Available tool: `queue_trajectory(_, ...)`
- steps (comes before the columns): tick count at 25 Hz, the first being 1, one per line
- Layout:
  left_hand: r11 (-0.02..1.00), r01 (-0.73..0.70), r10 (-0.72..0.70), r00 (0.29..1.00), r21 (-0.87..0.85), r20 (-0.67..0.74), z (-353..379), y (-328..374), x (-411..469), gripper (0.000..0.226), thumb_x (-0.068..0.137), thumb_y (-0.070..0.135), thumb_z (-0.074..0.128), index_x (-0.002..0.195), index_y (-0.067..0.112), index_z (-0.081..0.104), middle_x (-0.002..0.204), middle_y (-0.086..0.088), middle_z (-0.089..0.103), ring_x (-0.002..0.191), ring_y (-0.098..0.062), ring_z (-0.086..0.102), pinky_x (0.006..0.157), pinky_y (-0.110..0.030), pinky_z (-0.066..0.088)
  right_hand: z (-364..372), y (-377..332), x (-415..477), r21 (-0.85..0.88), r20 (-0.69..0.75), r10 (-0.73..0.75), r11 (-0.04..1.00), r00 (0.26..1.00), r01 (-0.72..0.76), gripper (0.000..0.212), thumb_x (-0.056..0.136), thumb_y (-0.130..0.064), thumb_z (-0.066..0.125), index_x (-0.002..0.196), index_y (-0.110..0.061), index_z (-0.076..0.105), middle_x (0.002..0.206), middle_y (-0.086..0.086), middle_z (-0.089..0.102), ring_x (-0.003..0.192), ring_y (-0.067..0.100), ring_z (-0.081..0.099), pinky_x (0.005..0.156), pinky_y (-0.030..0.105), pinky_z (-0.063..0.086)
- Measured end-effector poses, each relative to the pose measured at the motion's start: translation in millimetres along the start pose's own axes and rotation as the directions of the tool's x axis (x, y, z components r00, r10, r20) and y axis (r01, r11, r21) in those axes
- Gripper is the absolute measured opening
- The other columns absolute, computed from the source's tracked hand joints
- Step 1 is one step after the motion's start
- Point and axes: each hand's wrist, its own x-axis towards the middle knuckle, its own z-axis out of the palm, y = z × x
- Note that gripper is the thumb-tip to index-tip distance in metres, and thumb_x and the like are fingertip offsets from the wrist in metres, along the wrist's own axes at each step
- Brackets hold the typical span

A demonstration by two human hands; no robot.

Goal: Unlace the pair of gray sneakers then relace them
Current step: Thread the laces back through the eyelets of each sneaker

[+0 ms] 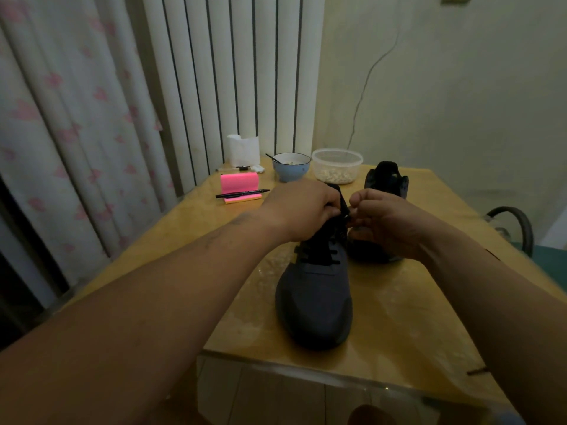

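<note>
Two hands work the collar of a gray sneaker.

The near sneaker [316, 302] stands toe-to-camera on the yellow surface [399, 317], its black lace [333, 251] threaded through the lower rows. Above it, the left hand [302, 210] and right hand [386, 219] meet, fingers curled and pinching the lace. A hard tug may shove the shoe into the second sneaker [387, 176] just behind, or on toward the blue bowl [291, 171] and plastic tub [337, 170]. In the dim light, dark eyelets are easily skipped.
</note>
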Motion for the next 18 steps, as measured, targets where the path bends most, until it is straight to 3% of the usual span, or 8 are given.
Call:
queue_trajectory(5, 0.995, -0.035, 0.037, 0.999, 0.095, -0.014, -1.3, 2.0, 2.6, 0.015, 0.107, 0.037, 0.053, 0.106, 0.032, 0.067, 0.090, 0.012, 0.056, 0.086, -0.017, 0.058, 0.074, -0.043, 0.057, 2.0, 0.7, 1.0, 0.010, -0.013, -0.006, 1.000, 1.000, 0.006, 0.016, 0.095, -0.001, 0.058, 0.102, -0.015, 0.060, 0.088, 0.004, 0.066, 0.080, 0.017, 0.067, 0.068, 0.031, 0.054)
queue_trajectory(8, 1.000, 0.004, -0.005, 1.000, -0.025, -0.022, 1.7, -4.3, 3.5, 0.010, 0.106, 0.038, 0.055, 0.103, 0.030, 0.060, 0.090, 0.012, 0.058, 0.087, -0.017, 0.060, 0.076, -0.046, 0.057, -2.5, 2.6, -2.3, -0.075, -0.024, -0.005, 0.997, 1.000, 0.004, 0.012, 0.100, -0.013, 0.064, 0.112, -0.009, 0.064, 0.099, 0.009, 0.070, 0.091, 0.022, 0.069, 0.080, 0.036, 0.055)
queue_trajectory(11, 0.990, 0.031, -0.037, 0.998, -0.137, -0.048, 6.4, -9.8, 2.9, 0.010, 0.105, 0.037, 0.059, 0.101, 0.028, 0.059, 0.093, 0.010, 0.061, 0.086, -0.015, 0.060, 0.076, -0.046, 0.057, -5.0, 3.6, -9.5, -0.237, -0.035, -0.039, 0.971, 0.999, 0.030, 0.016, 0.101, -0.016, 0.065, 0.114, -0.007, 0.066, 0.100, 0.008, 0.073, 0.091, 0.019, 0.072, 0.082, 0.035, 0.056)
queue_trajectory(18, 0.964, 0.041, -0.055, 0.997, -0.261, -0.045, 12.3, -7.5, 5.0, 0.012, 0.107, 0.025, 0.054, 0.103, 0.024, 0.065, 0.096, 0.007, 0.062, 0.090, -0.014, 0.060, 0.074, -0.038, 0.052, 9.0, 4.0, -18.3, -0.477, -0.127, -0.259, 0.862, 0.958, 0.170, 0.013, 0.102, -0.028, 0.065, 0.105, -0.016, 0.068, 0.097, 0.002, 0.075, 0.090, 0.012, 0.074, 0.085, 0.038, 0.062)
